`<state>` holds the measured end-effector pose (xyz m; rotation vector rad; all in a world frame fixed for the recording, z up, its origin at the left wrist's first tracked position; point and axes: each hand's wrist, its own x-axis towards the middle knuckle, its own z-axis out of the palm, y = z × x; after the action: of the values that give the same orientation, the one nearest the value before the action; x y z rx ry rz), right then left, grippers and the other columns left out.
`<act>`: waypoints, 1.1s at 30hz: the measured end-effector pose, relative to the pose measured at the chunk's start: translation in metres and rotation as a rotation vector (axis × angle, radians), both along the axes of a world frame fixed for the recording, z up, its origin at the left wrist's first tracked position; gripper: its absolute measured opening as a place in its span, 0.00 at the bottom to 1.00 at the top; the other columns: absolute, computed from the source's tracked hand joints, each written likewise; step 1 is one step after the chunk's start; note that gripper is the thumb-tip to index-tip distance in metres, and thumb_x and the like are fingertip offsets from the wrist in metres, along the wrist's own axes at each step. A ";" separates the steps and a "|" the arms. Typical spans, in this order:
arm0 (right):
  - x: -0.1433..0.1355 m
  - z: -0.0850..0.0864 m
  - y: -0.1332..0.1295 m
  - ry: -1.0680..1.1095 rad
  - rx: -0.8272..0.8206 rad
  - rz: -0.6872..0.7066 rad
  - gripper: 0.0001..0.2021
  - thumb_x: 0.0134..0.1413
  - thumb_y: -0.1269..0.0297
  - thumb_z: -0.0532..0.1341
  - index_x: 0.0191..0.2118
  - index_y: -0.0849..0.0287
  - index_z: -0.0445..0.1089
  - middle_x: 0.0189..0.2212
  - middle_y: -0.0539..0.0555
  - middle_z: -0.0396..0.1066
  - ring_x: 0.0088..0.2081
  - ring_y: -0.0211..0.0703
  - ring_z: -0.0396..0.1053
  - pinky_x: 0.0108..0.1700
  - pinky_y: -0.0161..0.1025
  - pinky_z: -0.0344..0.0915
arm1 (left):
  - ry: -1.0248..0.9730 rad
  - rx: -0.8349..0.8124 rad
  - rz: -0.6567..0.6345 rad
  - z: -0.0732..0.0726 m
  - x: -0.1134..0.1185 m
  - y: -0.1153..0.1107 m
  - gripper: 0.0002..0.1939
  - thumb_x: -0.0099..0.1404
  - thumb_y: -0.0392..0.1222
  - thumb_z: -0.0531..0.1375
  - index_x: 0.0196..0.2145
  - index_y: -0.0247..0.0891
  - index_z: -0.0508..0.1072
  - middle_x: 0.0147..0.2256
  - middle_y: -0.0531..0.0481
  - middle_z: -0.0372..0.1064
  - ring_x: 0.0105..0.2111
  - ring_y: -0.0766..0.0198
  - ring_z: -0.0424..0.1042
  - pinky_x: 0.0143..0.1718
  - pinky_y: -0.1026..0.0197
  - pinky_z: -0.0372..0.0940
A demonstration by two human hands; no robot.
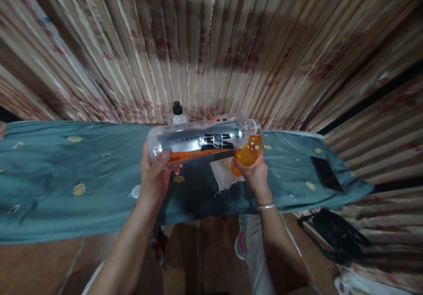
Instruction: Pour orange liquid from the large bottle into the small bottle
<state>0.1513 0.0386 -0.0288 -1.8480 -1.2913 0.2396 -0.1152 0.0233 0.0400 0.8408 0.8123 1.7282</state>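
My left hand (157, 171) is wrapped round the base end of a large clear bottle (198, 138) with a silver and orange label. The bottle lies nearly level in the air, its open neck to the right, at the mouth of a smaller bottle (249, 151) of orange liquid. My right hand (253, 174) grips this smaller bottle, which leans a little. Whether the two mouths touch cannot be made out. Beneath them a white tissue (224, 171) lies on the cloth. Behind the large bottle stands a clear bottle with a black cap (177, 110), its lower part hidden.
A green patterned cloth (109, 198) covers the long table. On it are a white round lid (135, 191) left of centre and a black phone (326, 174) at the right. A pleated curtain (198, 44) hangs behind. A black bag (333, 233) sits low at the right.
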 end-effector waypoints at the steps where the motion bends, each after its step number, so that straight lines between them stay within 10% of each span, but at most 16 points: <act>1: 0.001 0.000 0.000 0.003 -0.004 0.000 0.42 0.37 0.40 0.70 0.56 0.60 0.63 0.45 0.65 0.78 0.46 0.62 0.78 0.46 0.50 0.72 | 0.002 -0.003 0.004 0.001 0.001 0.000 0.24 0.50 0.48 0.73 0.41 0.41 0.70 0.26 0.55 0.71 0.18 0.65 0.71 0.14 0.67 0.60; 33: 0.003 0.000 -0.003 -0.026 -0.001 -0.023 0.39 0.36 0.40 0.70 0.52 0.58 0.66 0.42 0.63 0.78 0.42 0.61 0.78 0.43 0.50 0.72 | 0.023 -0.032 -0.024 0.000 0.001 0.001 0.26 0.51 0.49 0.73 0.45 0.41 0.69 0.26 0.54 0.70 0.19 0.64 0.70 0.15 0.65 0.60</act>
<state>0.1543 0.0359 -0.0290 -1.8720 -1.2867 0.2046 -0.1141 0.0244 0.0400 0.8467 0.8398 1.6835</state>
